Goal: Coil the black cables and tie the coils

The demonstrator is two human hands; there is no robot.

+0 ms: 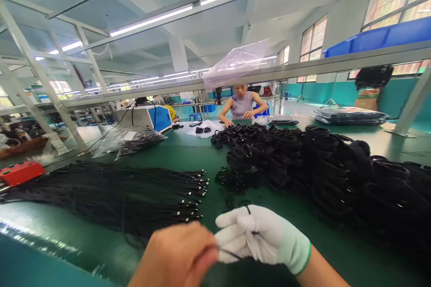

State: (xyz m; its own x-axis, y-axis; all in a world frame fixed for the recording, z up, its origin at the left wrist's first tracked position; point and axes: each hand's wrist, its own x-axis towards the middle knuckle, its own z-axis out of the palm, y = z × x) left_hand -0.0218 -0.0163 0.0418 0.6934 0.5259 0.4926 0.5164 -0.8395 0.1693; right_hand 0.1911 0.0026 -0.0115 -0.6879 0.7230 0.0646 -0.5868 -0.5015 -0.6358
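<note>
Black cord (230, 252) | seemingly pinching with left hand (182, 249), gripping with gloved right hand (261, 235) | looks unfinished; completed count unclear

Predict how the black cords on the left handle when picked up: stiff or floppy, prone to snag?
The black cords would probably droop: they look thin and lie in loose curves. Lifting one might drag its neighbours, as they lie closely overlapped. The pale tips, sitting at loose ends, may dangle.
</note>
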